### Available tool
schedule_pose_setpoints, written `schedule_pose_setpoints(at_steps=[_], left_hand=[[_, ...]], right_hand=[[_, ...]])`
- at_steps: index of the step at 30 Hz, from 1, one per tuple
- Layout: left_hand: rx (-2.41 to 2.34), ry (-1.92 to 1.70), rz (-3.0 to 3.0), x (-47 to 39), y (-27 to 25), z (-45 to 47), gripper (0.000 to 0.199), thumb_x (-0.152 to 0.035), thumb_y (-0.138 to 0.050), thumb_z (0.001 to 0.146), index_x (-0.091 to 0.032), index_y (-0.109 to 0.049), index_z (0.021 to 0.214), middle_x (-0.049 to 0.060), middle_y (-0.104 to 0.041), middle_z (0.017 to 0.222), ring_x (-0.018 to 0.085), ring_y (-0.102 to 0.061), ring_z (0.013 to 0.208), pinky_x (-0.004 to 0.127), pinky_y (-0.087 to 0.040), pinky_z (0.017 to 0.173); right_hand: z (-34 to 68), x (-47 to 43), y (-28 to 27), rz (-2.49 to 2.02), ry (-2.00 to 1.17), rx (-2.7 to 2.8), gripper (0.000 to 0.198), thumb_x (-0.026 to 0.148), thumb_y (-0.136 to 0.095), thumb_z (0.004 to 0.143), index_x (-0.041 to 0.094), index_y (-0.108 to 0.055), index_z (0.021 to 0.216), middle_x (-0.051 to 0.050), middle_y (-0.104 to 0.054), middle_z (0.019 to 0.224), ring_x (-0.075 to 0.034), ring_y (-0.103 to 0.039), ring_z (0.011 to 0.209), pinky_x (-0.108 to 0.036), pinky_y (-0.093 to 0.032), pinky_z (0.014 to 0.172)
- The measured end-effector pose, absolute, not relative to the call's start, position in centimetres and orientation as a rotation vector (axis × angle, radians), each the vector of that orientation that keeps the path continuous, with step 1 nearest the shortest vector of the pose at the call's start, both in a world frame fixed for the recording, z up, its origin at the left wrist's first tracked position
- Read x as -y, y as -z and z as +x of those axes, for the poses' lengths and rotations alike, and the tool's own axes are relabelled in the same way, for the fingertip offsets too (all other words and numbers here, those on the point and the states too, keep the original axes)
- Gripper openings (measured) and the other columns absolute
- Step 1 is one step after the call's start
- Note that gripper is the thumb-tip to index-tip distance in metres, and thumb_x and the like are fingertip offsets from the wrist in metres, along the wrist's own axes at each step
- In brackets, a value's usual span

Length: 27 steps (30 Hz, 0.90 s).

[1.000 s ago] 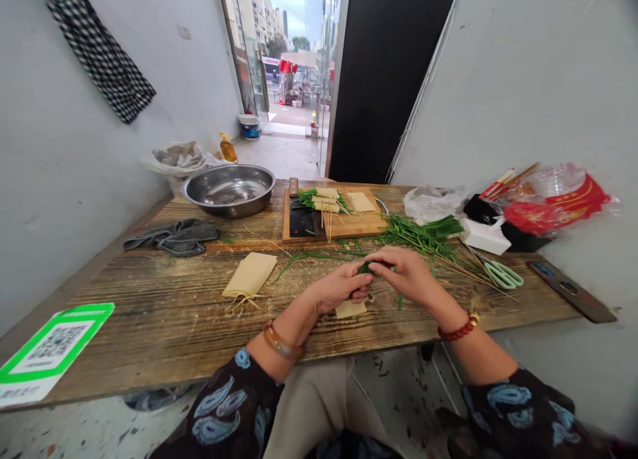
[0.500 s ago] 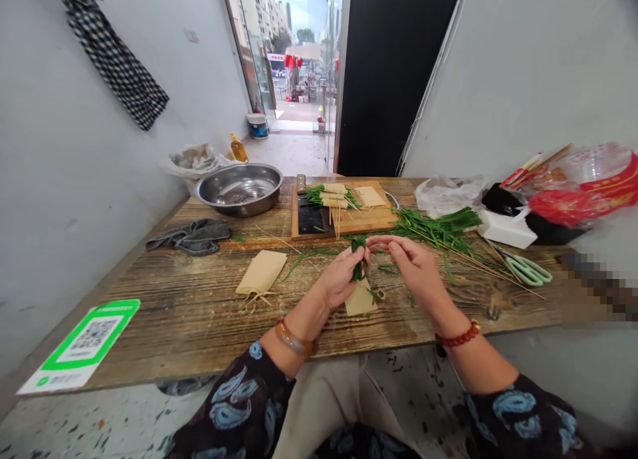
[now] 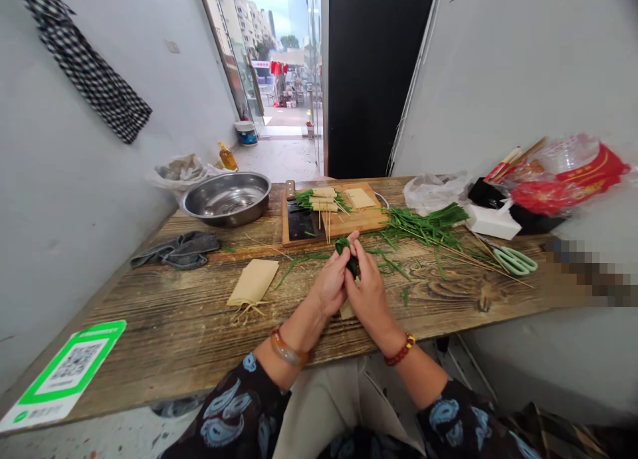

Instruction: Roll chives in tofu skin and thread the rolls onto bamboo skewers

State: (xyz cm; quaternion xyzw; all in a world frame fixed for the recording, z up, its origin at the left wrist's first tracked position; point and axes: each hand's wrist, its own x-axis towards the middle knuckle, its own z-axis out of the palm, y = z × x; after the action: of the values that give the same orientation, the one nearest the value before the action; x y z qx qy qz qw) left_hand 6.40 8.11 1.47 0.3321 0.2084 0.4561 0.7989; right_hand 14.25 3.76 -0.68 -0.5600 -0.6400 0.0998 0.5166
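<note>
My left hand (image 3: 329, 285) is closed around a folded bundle of green chives (image 3: 343, 246). Against the same bundle, my right hand (image 3: 369, 287) has its fingers wrapped from the other side, hiding much of it. Beneath both hands a tan tofu-skin sheet (image 3: 345, 310) lies mostly covered on the table. A stack of similar sheets (image 3: 253, 281) rests left of my hands. Beyond them, tofu-skin rolls (image 3: 323, 200) filled with chives and pierced by sticks sit on the cutting board (image 3: 363, 228). To the right lies a heap of loose chives (image 3: 426, 226).
A cleaver (image 3: 303, 226) lies on the board's left side. Further left are a steel basin (image 3: 226, 196) and a grey cloth (image 3: 177, 250). Green-handled scissors (image 3: 516, 260), thin sticks (image 3: 478, 263) and a white box (image 3: 494, 221) are at right. A QR-code sign (image 3: 70, 366) marks the near left corner.
My right hand has come in from the right and closed against the chive bundle beside my left hand. The camera view has turned slightly right.
</note>
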Motion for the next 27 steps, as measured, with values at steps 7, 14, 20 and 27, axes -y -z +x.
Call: schedule_pose_setpoints(at_steps=[7, 14, 20, 27], left_hand=[[-0.409, -0.940, 0.772, -8.1, -1.7, 6.8, 0.025, -0.027, -0.068, 0.079, -0.016, -0.068, 0.101, 0.006, -0.069, 0.104, 0.017, -0.058, 0.105, 0.026, -0.041, 0.096], [-0.467, -0.980, 0.699, -8.6, -2.2, 6.5, 0.016, -0.025, -0.071, 0.076, -0.013, -0.061, 0.074, 0.005, -0.067, 0.086, 0.017, -0.062, 0.083, 0.029, -0.052, 0.078], [-0.464, -0.855, 0.742, -8.8, -2.3, 6.2, 0.021, -0.027, -0.068, 0.079, -0.015, -0.051, 0.075, -0.005, -0.045, 0.060, 0.006, -0.044, 0.050, 0.017, -0.041, 0.046], [-0.586, -0.823, 0.867, -8.7, -2.2, 6.5, 0.034, -0.038, -0.068, 0.078, -0.017, -0.043, 0.071, -0.009, -0.030, 0.056, 0.002, -0.025, 0.041, 0.012, -0.019, 0.037]], right_hand=[[15.7, -4.1, 0.1, -1.349, -0.196, 1.469, 0.044, 0.019, -0.044, 0.090, 0.024, -0.048, 0.134, -0.008, -0.059, 0.124, -0.020, -0.052, 0.117, -0.037, -0.042, 0.103], [19.0, -2.7, -1.5, -1.444, -0.249, 1.726, 0.040, 0.023, -0.050, 0.090, 0.027, -0.052, 0.130, -0.002, -0.064, 0.116, -0.014, -0.061, 0.102, -0.024, -0.050, 0.088], [30.2, -3.1, -1.3, -1.760, -0.069, 1.634, 0.030, 0.025, -0.043, 0.093, 0.019, -0.065, 0.112, -0.007, -0.068, 0.106, -0.016, -0.062, 0.096, -0.026, -0.048, 0.085], [41.2, -5.7, 0.0, -2.214, 0.094, 1.507, 0.031, 0.023, -0.049, 0.087, 0.012, -0.067, 0.110, -0.014, -0.067, 0.105, -0.022, -0.061, 0.099, -0.033, -0.044, 0.089]])
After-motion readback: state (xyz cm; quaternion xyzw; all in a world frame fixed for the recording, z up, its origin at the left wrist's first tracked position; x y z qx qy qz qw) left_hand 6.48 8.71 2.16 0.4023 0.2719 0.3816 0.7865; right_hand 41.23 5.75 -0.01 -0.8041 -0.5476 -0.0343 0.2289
